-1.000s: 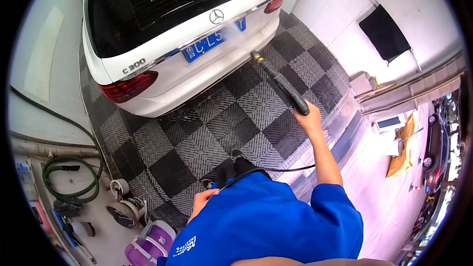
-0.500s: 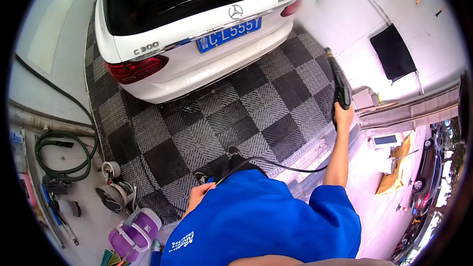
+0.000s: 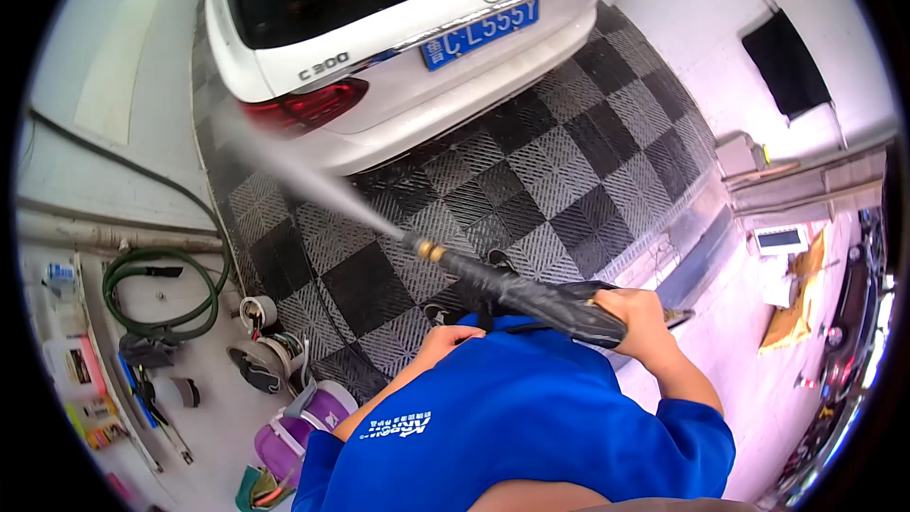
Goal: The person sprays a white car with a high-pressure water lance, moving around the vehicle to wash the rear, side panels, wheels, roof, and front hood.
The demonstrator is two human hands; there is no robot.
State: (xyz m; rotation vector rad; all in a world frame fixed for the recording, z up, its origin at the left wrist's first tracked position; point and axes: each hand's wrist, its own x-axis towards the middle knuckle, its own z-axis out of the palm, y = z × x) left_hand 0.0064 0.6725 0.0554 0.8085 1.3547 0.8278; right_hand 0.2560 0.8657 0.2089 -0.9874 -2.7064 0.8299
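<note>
My right hand (image 3: pixel 633 322) grips the rear handle of a black spray gun (image 3: pixel 517 289), which lies across the front of my blue shirt. From its brass-ringed nozzle a white jet of water (image 3: pixel 322 192) fans toward the left tail light (image 3: pixel 308 106) of a white car (image 3: pixel 398 123). My left hand (image 3: pixel 445 341) is at my waist, fingers closed by the dark hose; how much it grips is hidden. The car's rear, with its blue plate (image 3: pixel 481 33), faces me.
Black and grey grid tiles (image 3: pixel 455 171) cover the floor. At the left are a coiled green hose (image 3: pixel 112 289), a reel-like device (image 3: pixel 265 360) and a purple basket (image 3: pixel 284 441). A black cloth (image 3: pixel 787 64) hangs on the right wall. A dark car (image 3: pixel 853 294) stands outside.
The spray gun has swung from the right to the left and closer to my body. Its jet now reaches the car's left rear corner. The view has shifted.
</note>
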